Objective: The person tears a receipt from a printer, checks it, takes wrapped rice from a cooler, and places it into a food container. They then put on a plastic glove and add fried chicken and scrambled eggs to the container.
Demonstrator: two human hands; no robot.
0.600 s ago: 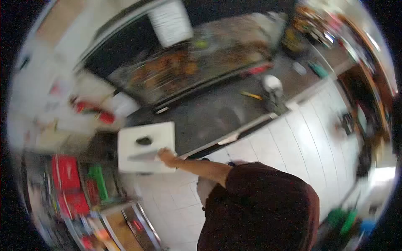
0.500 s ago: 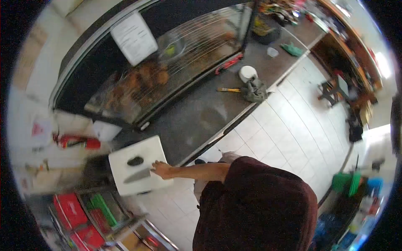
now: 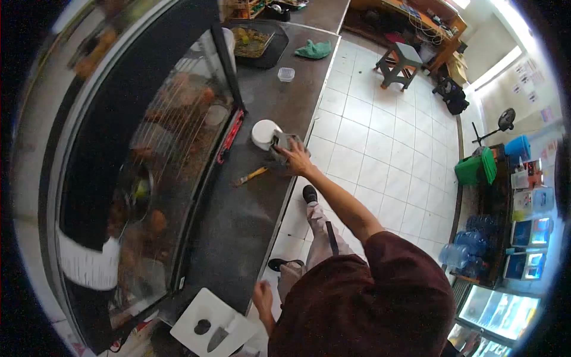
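My right hand (image 3: pixel 292 156) rests on a crumpled dark grey cloth (image 3: pixel 279 144), its fingers closing over it near the counter's front edge. Touching or very near that cloth is a round white tub (image 3: pixel 264 134). A brush with a yellow handle (image 3: pixel 256 173) lies just below. My left hand (image 3: pixel 263 296) hangs low beside the counter edge, fingers curled and somewhat blurred, with nothing visible in them. Close to it, a white board (image 3: pixel 189 324) carries a broad knife (image 3: pixel 218 338) and a dark oval (image 3: pixel 202 326) that I cannot identify.
A glass display case (image 3: pixel 178 196) with food inside runs along the dark counter (image 3: pixel 238 220). Farther along are a clear plastic container (image 3: pixel 286 74), a green cloth (image 3: pixel 313 50) and a black tray (image 3: pixel 279 44). A grey stool (image 3: pixel 399 62) stands on the tiled floor.
My view has turned toward the right along the counter. Earlier one hand was over the white board beside the knife; now my right hand is on the grey cloth and my left hangs near the board.
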